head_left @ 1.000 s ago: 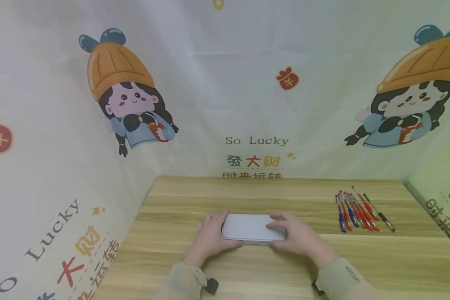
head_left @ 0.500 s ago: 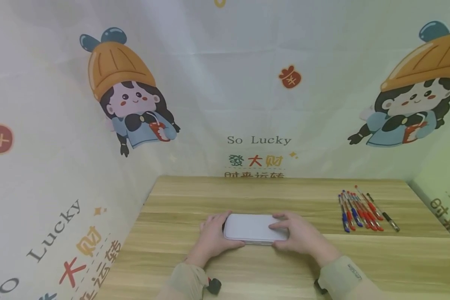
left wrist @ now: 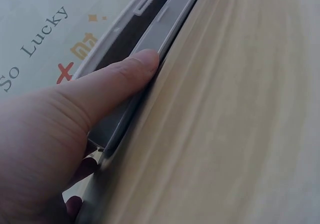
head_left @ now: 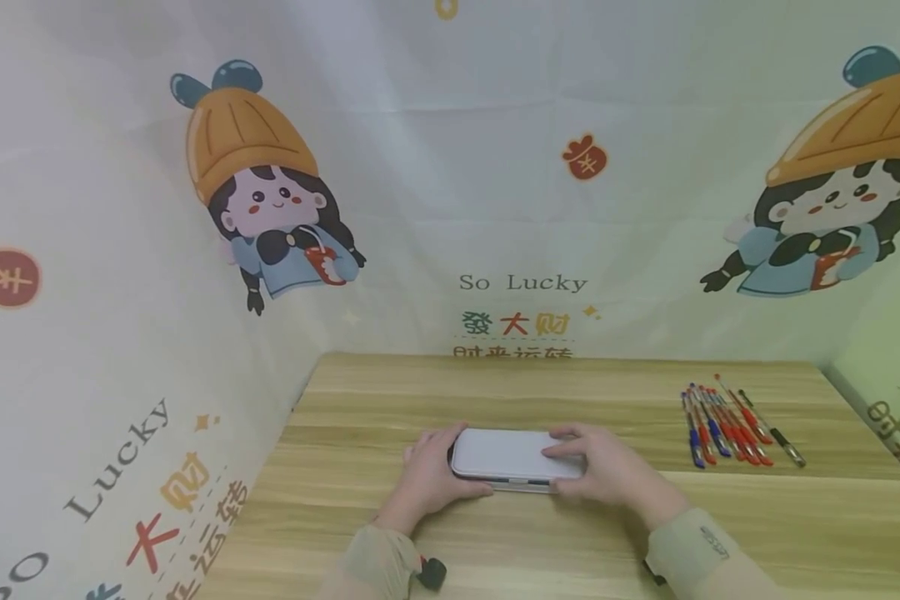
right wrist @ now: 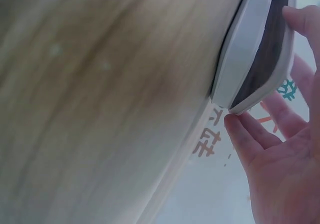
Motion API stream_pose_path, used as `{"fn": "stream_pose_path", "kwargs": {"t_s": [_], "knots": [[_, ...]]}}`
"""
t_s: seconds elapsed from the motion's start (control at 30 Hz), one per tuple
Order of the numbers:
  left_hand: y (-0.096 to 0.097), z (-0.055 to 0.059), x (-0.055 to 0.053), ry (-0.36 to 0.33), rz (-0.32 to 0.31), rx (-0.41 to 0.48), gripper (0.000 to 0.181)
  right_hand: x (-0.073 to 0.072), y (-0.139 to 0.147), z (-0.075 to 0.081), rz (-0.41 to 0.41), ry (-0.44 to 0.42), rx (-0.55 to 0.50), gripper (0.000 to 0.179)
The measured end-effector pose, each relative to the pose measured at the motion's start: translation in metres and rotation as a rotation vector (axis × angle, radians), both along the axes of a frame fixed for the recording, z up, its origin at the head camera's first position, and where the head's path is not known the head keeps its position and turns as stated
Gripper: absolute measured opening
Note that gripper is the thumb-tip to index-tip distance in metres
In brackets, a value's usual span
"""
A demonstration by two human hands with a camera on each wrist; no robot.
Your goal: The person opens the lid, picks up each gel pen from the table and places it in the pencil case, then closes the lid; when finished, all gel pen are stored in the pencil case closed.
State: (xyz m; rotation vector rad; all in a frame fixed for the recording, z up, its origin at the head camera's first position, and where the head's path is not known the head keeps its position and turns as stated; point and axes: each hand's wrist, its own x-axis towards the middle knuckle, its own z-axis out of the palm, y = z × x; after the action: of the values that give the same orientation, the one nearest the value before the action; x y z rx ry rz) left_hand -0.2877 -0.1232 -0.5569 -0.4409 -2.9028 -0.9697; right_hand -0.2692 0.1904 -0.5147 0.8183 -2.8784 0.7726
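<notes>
A white pencil case (head_left: 498, 452) with rounded corners lies on the wooden table, long side toward me. My left hand (head_left: 429, 477) holds its left end. In the left wrist view the left thumb (left wrist: 142, 64) presses on the front wall of the base (left wrist: 176, 15). My right hand (head_left: 607, 468) grips the right end of the lid, index finger over its top. The right wrist view shows the right thumb (right wrist: 296, 19) at the front edge of the lid (right wrist: 285, 66). Lid and base stand apart at the front, with a dark gap between them.
To the right on the table (head_left: 727, 533) lies a loose bunch of red and blue pens (head_left: 726, 429), with a black pen (head_left: 787, 447) at its right side. A printed cloth backdrop (head_left: 420, 183) hangs behind and at both sides of the table.
The lid has risen at the front, and a dark gap now shows under it. The right thumb has shifted upward with the lid. The left hand keeps its grip.
</notes>
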Motion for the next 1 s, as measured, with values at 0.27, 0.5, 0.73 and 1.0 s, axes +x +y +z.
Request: {"fn": "stream_pose_path", "kwargs": {"t_s": [0.27,0.5,0.73,1.0], "knots": [[-0.002,-0.001,0.002,-0.019,-0.008,0.046,0.121,-0.001,0.005,-0.002,0.014,0.028,-0.141,0.027],[-0.002,0.002,0.002,-0.014,-0.006,0.055,0.126,-0.004,0.006,-0.001,-0.033,0.063,-0.304,0.016],[-0.003,0.003,0.001,-0.013,0.002,0.070,0.132,-0.011,0.003,0.000,-0.077,0.060,-0.409,0.013],[-0.004,0.000,0.001,-0.013,-0.009,0.075,0.133,-0.021,-0.003,0.003,-0.158,0.030,-0.484,0.009]]}}
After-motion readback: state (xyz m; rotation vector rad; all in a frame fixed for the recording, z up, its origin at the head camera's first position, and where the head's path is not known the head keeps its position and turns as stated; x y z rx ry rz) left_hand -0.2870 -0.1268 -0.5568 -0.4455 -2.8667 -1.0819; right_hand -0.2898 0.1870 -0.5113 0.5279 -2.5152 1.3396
